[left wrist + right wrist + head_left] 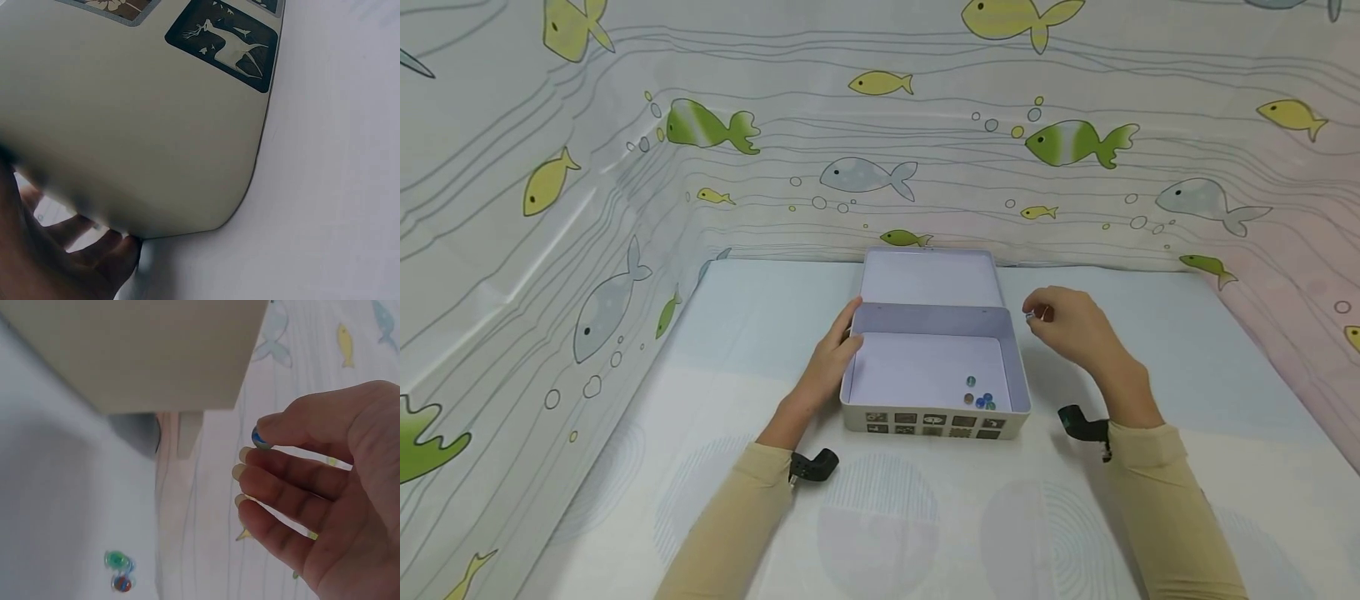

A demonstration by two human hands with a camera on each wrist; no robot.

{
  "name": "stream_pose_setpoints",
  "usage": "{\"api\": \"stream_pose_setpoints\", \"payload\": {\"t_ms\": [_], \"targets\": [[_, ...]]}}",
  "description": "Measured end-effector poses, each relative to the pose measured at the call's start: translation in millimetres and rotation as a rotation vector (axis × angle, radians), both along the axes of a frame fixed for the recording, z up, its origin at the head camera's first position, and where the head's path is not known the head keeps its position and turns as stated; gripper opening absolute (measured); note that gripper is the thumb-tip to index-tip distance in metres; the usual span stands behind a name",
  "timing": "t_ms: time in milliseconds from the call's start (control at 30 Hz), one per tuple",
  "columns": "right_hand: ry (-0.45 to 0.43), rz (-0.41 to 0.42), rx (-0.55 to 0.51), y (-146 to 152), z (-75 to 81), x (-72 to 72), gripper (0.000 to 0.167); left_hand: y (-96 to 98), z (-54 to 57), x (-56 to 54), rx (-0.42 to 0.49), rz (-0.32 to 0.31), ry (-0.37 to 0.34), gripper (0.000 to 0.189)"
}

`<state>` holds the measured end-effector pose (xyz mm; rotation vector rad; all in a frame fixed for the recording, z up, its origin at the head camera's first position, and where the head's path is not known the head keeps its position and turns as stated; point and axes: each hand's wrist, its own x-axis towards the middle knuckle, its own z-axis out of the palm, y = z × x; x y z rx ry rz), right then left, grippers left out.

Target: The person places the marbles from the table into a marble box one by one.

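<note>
A pale tin box [925,425] stands with its hinged lid [931,279] raised at the back. Several glass marbles [971,381] lie inside, toward its front right corner. At the box's left wall, my left hand [831,367] grips the side, thumb at the rim and fingers along the outside. My right hand [1075,325] is raised just right of the box, apart from it. Between its thumb and index fingertip it pinches a blue-green marble [261,439]; the other fingers are loosely bent. Past this hand, a few more marbles [117,560] rest on the table, not visible in the head view.
The table [760,525] has a pale cloth with circle patterns. A fish-printed curtain [790,125] rises behind it and along both sides. Small dark cameras [816,465] are strapped to both wrists. Printed picture squares [231,47] decorate the box's outside.
</note>
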<state>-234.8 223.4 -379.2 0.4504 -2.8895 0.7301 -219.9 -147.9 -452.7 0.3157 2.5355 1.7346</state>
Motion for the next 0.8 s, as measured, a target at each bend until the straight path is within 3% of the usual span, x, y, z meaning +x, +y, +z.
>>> {"api": "stream_pose_setpoints", "payload": {"t_ms": [333, 567, 800], "targets": [[0.029, 0.112, -0.026, -31, -1.1, 8.5, 0.020, 0.5, 0.6, 0.3, -0.007, -0.001, 0.005, 0.062], [0.001, 0.231, -0.024, -52, -1.2, 16.3, 0.017, 0.0, 0.1, 0.1, -0.003, -0.008, 0.012, 0.061], [0.005, 0.325, 0.042, -71, -19.2, 16.2, 0.013, 0.2, 1.2, 0.8, -0.008, -0.003, 0.014, 0.061]]}}
